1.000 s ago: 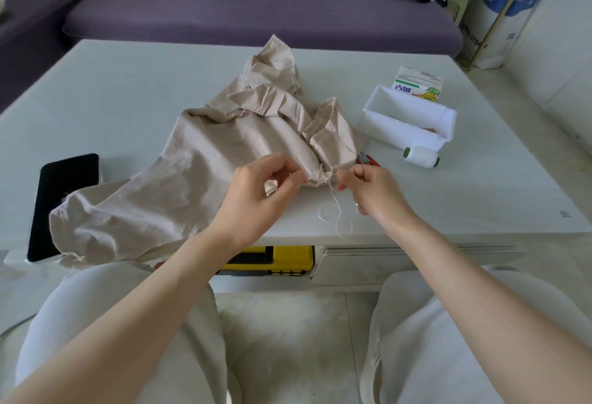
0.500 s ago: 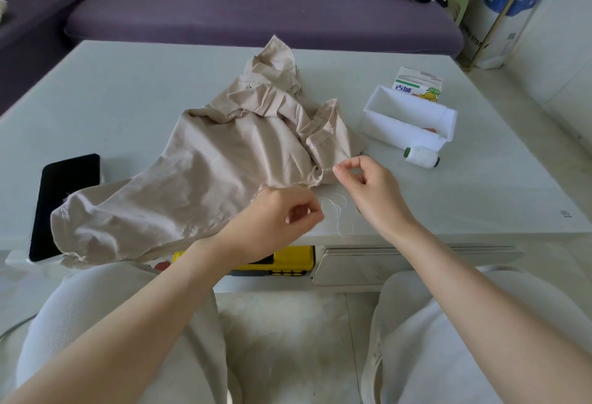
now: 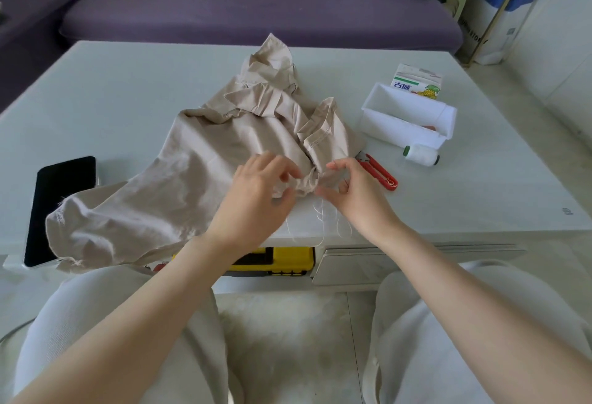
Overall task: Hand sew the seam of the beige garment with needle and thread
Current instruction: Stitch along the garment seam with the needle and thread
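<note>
Garment soft, limp, best held close by seam | my left hand pinches bunched near edge | my right hand pinches same edge, needle unseen | thread dangles off desk

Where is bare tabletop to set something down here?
Free: far-left pale table, bordered by black phone and crumpled beige garment; also near-right corner, past red thread snips and white thread spool. Crowded: between garment and white plastic tray.
</note>
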The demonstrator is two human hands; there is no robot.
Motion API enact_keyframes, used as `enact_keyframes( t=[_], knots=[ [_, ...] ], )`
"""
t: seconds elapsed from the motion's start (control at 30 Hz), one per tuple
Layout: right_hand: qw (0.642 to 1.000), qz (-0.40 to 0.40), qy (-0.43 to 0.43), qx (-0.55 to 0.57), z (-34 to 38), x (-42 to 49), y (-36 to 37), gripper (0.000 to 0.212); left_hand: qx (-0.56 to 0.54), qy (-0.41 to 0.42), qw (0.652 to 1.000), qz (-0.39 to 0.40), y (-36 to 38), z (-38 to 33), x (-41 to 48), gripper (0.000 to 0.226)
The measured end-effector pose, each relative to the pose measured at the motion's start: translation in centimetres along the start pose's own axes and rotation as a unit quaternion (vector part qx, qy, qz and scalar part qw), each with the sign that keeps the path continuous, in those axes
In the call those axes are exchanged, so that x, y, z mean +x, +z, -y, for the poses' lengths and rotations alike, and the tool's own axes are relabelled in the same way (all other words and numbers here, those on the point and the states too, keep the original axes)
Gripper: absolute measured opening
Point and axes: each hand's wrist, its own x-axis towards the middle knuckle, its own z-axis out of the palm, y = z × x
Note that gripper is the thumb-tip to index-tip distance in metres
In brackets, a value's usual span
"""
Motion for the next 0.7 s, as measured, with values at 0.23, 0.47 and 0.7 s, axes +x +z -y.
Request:
enact_keyframes(
  t=[0.23,0.47,0.7],
  knots=[
    [0.989,0.012,-0.079,-0.121,-0.1,0.3,0.5,0.017,0.138,-0.088,0.984,0.070,0.9,1.7,-0.3,0.037],
    [0.985,-0.094,-0.091,-0.111,0.1,0.7,-0.2,0.008,0.069,-0.095,0.993,0.018,0.4,1.9,0.2,0.019],
    [0.981,-0.125,-0.075,-0.125,0.1,0.5,-0.7,0.009,0.004,-0.099,0.995,0.011,0.7,1.9,0.1,0.022]
  ],
)
